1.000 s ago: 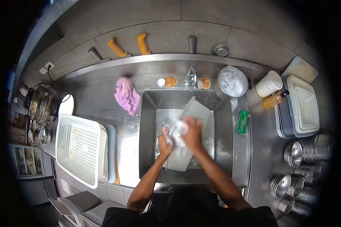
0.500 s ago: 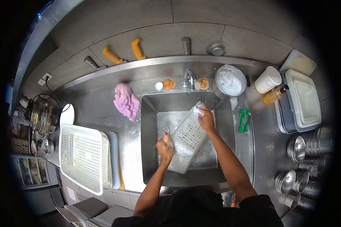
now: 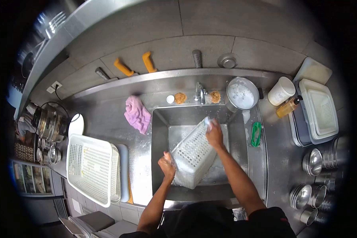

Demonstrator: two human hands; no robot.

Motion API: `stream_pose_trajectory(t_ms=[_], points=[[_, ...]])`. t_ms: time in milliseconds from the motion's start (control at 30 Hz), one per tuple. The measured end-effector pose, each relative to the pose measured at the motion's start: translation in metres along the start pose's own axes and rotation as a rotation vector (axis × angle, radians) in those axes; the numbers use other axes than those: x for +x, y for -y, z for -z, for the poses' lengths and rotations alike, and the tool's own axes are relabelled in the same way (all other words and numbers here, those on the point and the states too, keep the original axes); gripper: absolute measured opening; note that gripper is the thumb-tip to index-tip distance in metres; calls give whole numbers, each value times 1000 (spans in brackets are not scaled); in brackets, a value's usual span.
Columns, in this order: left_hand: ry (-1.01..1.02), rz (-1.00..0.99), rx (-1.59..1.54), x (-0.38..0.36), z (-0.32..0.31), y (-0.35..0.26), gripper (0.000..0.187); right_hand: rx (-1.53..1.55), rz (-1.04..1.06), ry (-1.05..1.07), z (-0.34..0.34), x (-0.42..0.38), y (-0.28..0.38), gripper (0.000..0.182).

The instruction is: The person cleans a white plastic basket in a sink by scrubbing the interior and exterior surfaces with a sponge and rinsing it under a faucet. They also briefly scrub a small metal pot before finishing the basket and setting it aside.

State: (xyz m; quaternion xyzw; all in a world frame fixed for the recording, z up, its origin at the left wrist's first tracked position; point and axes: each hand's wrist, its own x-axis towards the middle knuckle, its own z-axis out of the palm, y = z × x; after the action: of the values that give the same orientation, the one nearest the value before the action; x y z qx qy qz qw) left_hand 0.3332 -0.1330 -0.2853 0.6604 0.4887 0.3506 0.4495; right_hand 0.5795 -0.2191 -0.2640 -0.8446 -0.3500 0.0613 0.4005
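A white perforated basket (image 3: pixel 192 156) is tilted inside the steel sink (image 3: pixel 159 135). My left hand (image 3: pixel 167 166) grips its left edge, fingers wrapped round the rim. At the basket's upper right corner, my right hand (image 3: pixel 214 134) is closed on a pale, soapy thing that is partly hidden and blurred, pressed to the rim. Behind the sink stands the faucet (image 3: pixel 200 93), with a brown scrubber (image 3: pixel 180 98) to its left and another (image 3: pixel 214 96) to its right. A pot of suds (image 3: pixel 241 94) sits at the back right corner.
Left of the sink lie a pink cloth (image 3: pixel 137 114) and stacked white baskets (image 3: pixel 92 168). On the right are a green-handled tool (image 3: pixel 256 134), a white tub (image 3: pixel 281 91), a soap bottle (image 3: pixel 287 107), stacked trays (image 3: pixel 317 107) and steel bowls (image 3: pixel 301 195). Knives hang behind.
The view has shifted, so the scene sits slightly lower. The basket has turned a little in the sink, and my right hand has moved along its upper edge.
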Motion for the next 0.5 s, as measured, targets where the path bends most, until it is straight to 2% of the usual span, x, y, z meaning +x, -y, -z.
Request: stream_pose_trajectory(t_ms=[33,100,167,267,333,367,433,500], points=[[-10,21,-27,8,-2,1,56,-68,-75,-15,-9,-7,10,37],[-14,-31,33,20,-9,-12,56,90,123,-41,-30,-62,51,36],[-23,-59,88,18,-17,-25,57,70,303,104,-9,-105,117,36],[52,-230,154,12,-7,-26,53,119,305,89,5,-96,97,34],[85,-276,137,1,0,-17,53,-16,117,9,18,-66,53,35],[120,-312,124,-6,5,-13,54,28,17,-97,13,-53,17,35],[103,-289,113,-22,8,-14,54,-56,-28,-38,16,-33,-29,39],[144,-219,71,-32,14,-30,49,-40,-105,-4,17,-27,-33,38]])
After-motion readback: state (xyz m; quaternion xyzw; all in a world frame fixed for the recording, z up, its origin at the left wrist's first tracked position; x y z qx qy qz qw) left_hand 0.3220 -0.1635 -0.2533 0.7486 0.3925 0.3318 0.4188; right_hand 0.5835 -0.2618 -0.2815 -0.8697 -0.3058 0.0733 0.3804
